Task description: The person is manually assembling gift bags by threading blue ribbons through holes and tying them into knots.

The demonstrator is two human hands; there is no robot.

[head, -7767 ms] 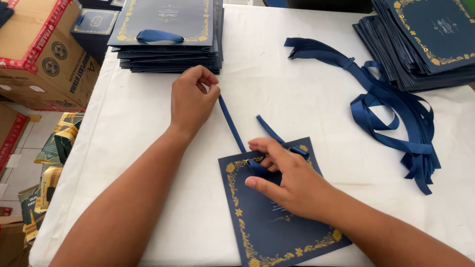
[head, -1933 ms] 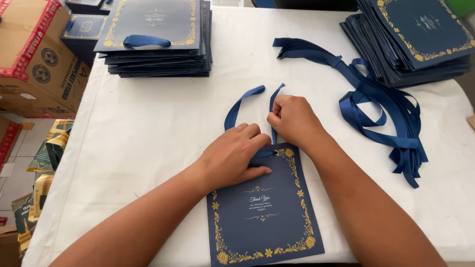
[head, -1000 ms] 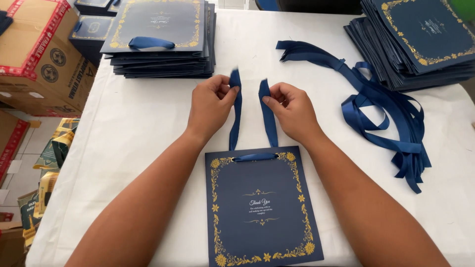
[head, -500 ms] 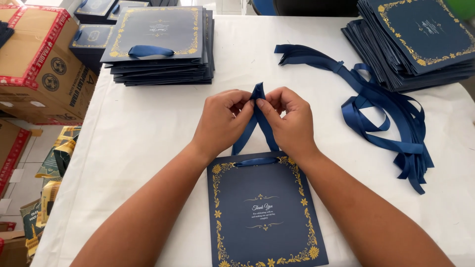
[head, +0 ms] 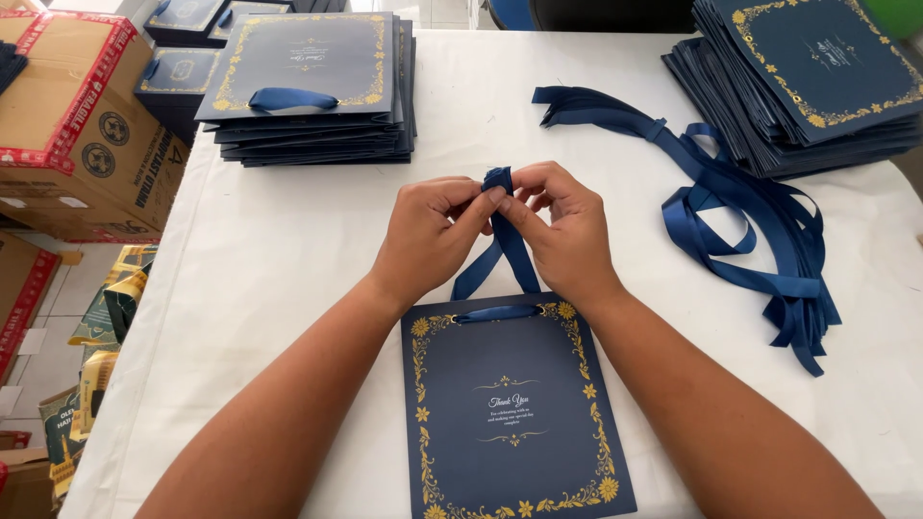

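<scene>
— Two ribbon ends, both pinched together above the flat navy bag. See how the left hand and the right hand meet thumb to thumb?

— I see it. Each hand is closed tight on its own tail of the ribbon, fingertips nearly touching. Why so high off the bag?

— My guess is that it keeps the two tails taut. They run down from the fingers to the bag's top edge, where a short stretch of ribbon lies across between the two holes. Held slack, they would be hard to cross over.

— And the bag lies flat on the white table, right in front of the person, printed side up with the gold border showing.

— Flat so it does not slide or tip while the ribbon is worked, I would say. Nothing presses on it; only the ribbon links it to the hands.

— The loose ribbons are heaped to the right, within easy reach of the right hand.

— Yes, and just behind them a stack of bags without handles. On the far left is another stack, its top bag already carrying a ribbon loop. Supply on one side, done ones on the other, it seems.

— Cardboard boxes sit off the table's left edge.
</scene>
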